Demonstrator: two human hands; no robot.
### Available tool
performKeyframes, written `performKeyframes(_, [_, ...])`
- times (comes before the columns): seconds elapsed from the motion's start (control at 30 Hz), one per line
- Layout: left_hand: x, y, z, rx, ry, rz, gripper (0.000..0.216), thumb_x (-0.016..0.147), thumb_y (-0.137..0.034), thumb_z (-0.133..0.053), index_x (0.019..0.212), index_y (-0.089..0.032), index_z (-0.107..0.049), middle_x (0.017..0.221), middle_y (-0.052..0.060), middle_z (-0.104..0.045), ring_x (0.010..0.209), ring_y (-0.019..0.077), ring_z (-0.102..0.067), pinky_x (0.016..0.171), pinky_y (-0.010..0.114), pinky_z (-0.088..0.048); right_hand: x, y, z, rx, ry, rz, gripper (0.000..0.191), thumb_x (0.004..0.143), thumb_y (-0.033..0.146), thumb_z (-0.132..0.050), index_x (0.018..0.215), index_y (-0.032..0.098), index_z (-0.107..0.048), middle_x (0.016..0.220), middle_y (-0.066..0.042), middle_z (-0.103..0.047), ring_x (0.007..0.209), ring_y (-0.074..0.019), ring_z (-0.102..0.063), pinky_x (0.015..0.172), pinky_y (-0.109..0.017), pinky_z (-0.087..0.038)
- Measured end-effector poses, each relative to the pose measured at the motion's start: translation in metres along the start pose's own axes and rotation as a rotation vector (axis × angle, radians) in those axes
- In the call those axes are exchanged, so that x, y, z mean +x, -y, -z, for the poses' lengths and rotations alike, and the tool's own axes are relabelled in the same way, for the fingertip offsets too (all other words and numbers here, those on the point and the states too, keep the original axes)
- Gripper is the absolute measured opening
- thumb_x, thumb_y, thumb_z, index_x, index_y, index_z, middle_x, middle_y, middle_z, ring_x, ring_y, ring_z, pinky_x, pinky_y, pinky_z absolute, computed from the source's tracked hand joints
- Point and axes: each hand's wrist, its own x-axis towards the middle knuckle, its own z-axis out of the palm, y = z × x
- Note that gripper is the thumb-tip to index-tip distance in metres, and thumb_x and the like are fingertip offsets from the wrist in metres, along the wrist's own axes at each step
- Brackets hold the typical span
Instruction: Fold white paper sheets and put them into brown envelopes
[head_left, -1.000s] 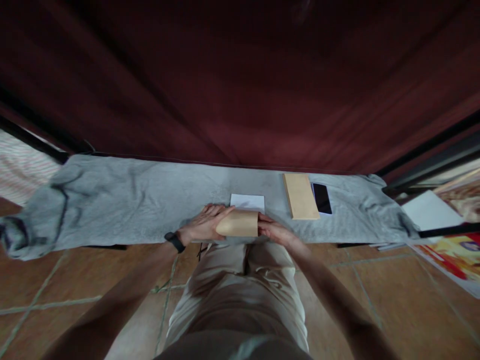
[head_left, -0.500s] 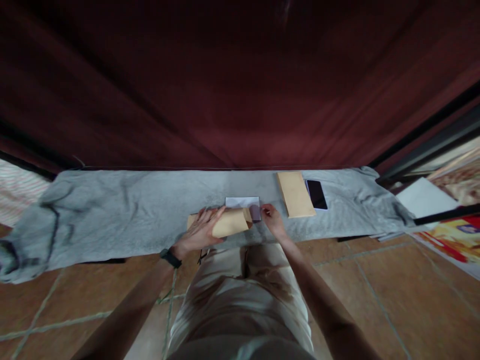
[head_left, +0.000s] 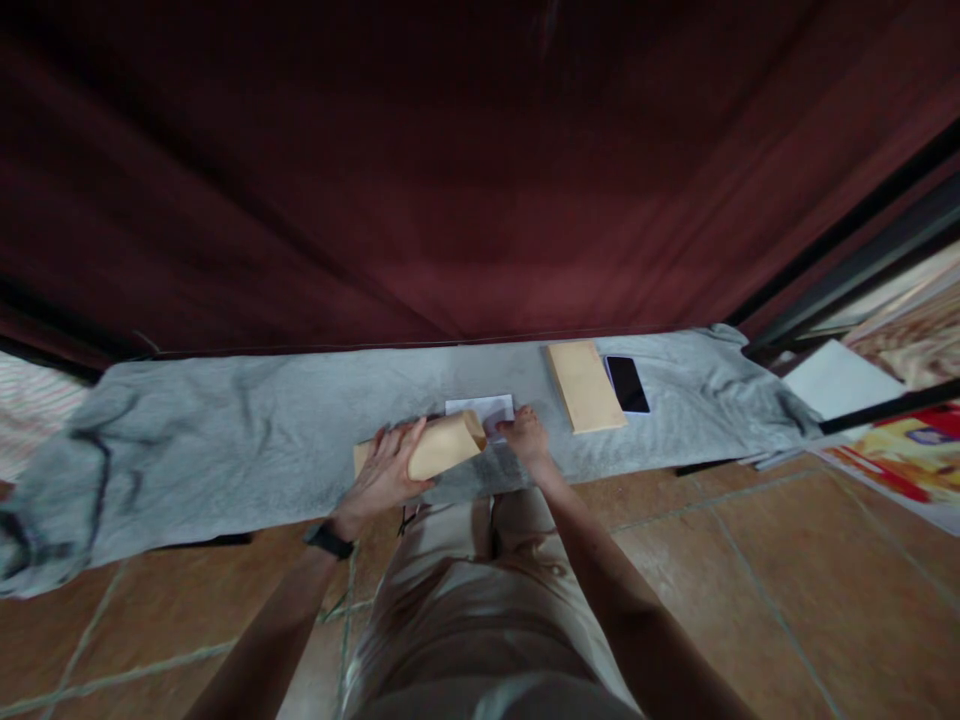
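In the head view, a long bench draped with a wrinkled grey cloth [head_left: 225, 440] is seen from above, set against a dark red curtain [head_left: 450, 200]. A tan paper envelope [head_left: 439, 447], bowed open into a tube at its right end, is clasped around its middle by the left hand [head_left: 386, 470], whose fingers are curled over it; a black wristband [head_left: 328, 541] is worn on that arm. The right hand [head_left: 525, 438] is laid at a small white sheet of paper [head_left: 480, 408] just beside the envelope's mouth; whether the sheet is pinched or merely touched cannot be told. Farther right on the cloth, a flat tan envelope [head_left: 583, 386] lies beside a black smartphone [head_left: 627, 384], their edges nearly touching. Below the bench, beige trousers [head_left: 465, 590] and brown floor tiles [head_left: 750, 580] are visible.
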Motion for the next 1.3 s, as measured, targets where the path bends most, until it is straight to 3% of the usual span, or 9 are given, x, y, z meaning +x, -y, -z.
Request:
performKeyframes(0.2, [0.001,0.0,-0.001,-0.002,-0.001,-0.001,0.112,0.079,-0.054,-0.073,0.165,-0.025,-0.007,0.146,0.018,-0.05,0.136,0.0414,-0.048,0.119,0.063,-0.028,-0.003,0.002,-0.003,-0.008,-0.03,-0.004,0.031,0.089,0.029,-0.067,0.115,0.014,-0.06,0.114,-0.018,-0.07,0.106,-0.0289,-0.069,0.083,-0.032,-0.05])
performKeyframes(0.37, [-0.001,-0.001,0.002,0.011,-0.019,0.008,0.113,0.08,-0.054,-0.073,0.165,-0.025,-0.004,0.146,0.019,-0.049,0.138,0.0412,-0.046,0.119,0.061,-0.029,-0.004,0.006,-0.011,-0.029,-0.075,0.011,0.039,0.085,0.028,-0.074,0.118,0.013,-0.061,0.118,-0.023,-0.068,0.113,-0.0333,-0.065,0.09,-0.037,-0.049])
performKeyframes(0.5, [-0.003,-0.002,0.005,0.014,-0.027,0.014,0.114,0.081,-0.055,-0.072,0.165,-0.026,0.001,0.148,0.019,-0.047,0.139,0.0413,-0.045,0.119,0.062,-0.029,-0.002,0.003,-0.014,-0.015,-0.068,0.015,0.04,0.082,0.027,-0.077,0.115,0.011,-0.061,0.119,-0.022,-0.067,0.115,-0.0317,-0.063,0.093,-0.036,-0.048])
performKeyframes(0.67, [-0.002,-0.002,0.003,0.016,-0.03,0.01,0.115,0.081,-0.055,-0.072,0.165,-0.024,0.0,0.145,0.019,-0.049,0.137,0.0412,-0.047,0.119,0.061,-0.028,0.0,-0.009,-0.014,0.097,-0.044,0.097,0.014,0.085,0.022,-0.065,0.099,0.019,-0.062,0.105,-0.009,-0.071,0.101,-0.0206,-0.065,0.089,-0.028,-0.048])
performKeyframes(0.77, [-0.003,0.0,0.001,0.02,-0.032,0.005,0.115,0.081,-0.056,-0.073,0.165,-0.022,-0.002,0.142,0.019,-0.051,0.136,0.0408,-0.047,0.119,0.061,-0.029,0.002,-0.021,-0.012,0.408,-0.046,0.134,0.005,0.082,0.025,-0.062,0.085,0.023,-0.059,0.084,-0.002,-0.069,0.08,-0.0177,-0.063,0.078,-0.027,-0.049])
performKeyframes(0.87, [-0.004,0.001,-0.001,0.037,-0.054,0.015,0.112,0.081,-0.059,-0.071,0.165,-0.021,-0.007,0.144,0.019,-0.05,0.137,0.0398,-0.047,0.12,0.06,-0.027,0.002,-0.037,-0.005,0.598,-0.088,0.142,0.01,0.078,0.032,-0.061,0.08,0.023,-0.057,0.076,-0.001,-0.066,0.073,-0.0182,-0.059,0.072,-0.028,-0.049])
performKeyframes(1.07, [-0.004,0.0,-0.003,0.07,-0.084,0.032,0.109,0.08,-0.06,-0.072,0.164,-0.018,-0.016,0.148,0.021,-0.05,0.138,0.0408,-0.047,0.122,0.061,-0.024,-0.01,-0.07,0.019,0.848,-0.238,0.134,0.033,0.079,0.052,-0.06,0.086,0.02,-0.065,0.083,-0.003,-0.069,0.078,-0.019,-0.06,0.075,-0.031,-0.049])
performKeyframes(1.2, [-0.004,-0.001,-0.004,0.076,-0.091,0.029,0.111,0.079,-0.058,-0.074,0.164,-0.019,-0.016,0.149,0.02,-0.05,0.14,0.0416,-0.046,0.123,0.063,-0.022,-0.021,-0.082,0.037,0.907,-0.357,0.107,0.039,0.077,0.056,-0.066,0.08,0.018,-0.067,0.078,-0.002,-0.067,0.076,-0.0179,-0.058,0.073,-0.03,-0.049])
performKeyframes(1.3, [-0.005,-0.002,-0.004,0.089,-0.091,0.019,0.112,0.079,-0.057,-0.074,0.165,-0.018,-0.015,0.15,0.021,-0.049,0.141,0.0418,-0.045,0.123,0.063,-0.02,-0.025,-0.081,0.043,0.91,-0.352,0.079,0.042,0.078,0.059,-0.066,0.081,0.017,-0.069,0.077,-0.003,-0.068,0.071,-0.0174,-0.058,0.069,-0.03,-0.049])
